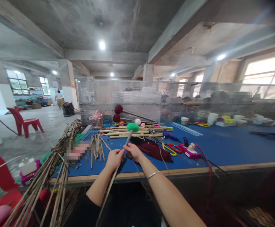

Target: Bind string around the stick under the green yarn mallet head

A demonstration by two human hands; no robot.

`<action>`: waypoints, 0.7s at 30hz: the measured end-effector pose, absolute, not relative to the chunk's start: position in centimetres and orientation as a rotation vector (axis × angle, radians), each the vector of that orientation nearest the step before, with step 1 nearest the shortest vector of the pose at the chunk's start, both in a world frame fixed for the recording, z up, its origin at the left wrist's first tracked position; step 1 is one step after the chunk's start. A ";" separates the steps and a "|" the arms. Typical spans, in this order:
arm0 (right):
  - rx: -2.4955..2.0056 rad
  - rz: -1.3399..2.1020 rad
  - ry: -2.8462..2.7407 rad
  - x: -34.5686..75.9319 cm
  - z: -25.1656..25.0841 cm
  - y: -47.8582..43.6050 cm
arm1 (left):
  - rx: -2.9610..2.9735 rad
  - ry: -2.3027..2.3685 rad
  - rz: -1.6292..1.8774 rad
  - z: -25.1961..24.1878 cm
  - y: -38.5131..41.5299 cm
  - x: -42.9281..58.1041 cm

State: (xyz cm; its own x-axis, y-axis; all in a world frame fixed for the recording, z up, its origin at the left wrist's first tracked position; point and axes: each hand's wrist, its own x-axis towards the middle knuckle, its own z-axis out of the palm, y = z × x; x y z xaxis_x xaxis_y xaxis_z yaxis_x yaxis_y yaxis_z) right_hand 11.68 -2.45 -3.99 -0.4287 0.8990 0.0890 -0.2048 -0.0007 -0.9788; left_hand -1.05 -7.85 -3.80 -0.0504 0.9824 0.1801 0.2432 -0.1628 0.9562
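Observation:
My left hand (114, 158) and my right hand (133, 152) both grip a long thin bamboo stick (111, 184) over the front of the blue table (234, 145). The stick slants up from my lap to a green fuzzy ball (133, 127) at its top end. A silver bangle (153, 174) sits on my right wrist. Dark red cloth (155, 150) lies just right of my right hand.
Bamboo sticks (132, 132) lie across the table's back, with two red-balled sticks (118, 109) against a mesh screen (151, 97). Yellow and red scissors (172, 148), a pink glue gun (190, 150) with red cord. A stick bundle (54, 170) leans at left. Red chairs (24, 121).

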 end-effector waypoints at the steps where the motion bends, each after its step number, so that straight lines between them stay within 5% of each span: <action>1: -0.785 1.565 -1.382 11.6 -4.1 -2.3 | 1.510 1.360 1.284 -3.9 -7.8 -1.0; 7: -0.738 1.531 -1.332 10.9 -4.4 -2.1 | 1.537 1.460 1.473 -4.5 -7.3 -0.9; 21: -0.755 1.617 -1.361 11.6 -3.8 -2.5 | 1.458 1.345 1.240 -4.1 -7.7 -1.0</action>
State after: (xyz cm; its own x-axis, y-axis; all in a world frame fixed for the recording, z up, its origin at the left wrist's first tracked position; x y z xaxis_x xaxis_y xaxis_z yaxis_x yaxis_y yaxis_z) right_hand 11.64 -2.54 -3.84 -0.4398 0.8945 0.0802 -0.2316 -0.0266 -0.9724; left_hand -1.01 -7.66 -4.07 -0.0364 0.9885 0.1468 0.2267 -0.1349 0.9646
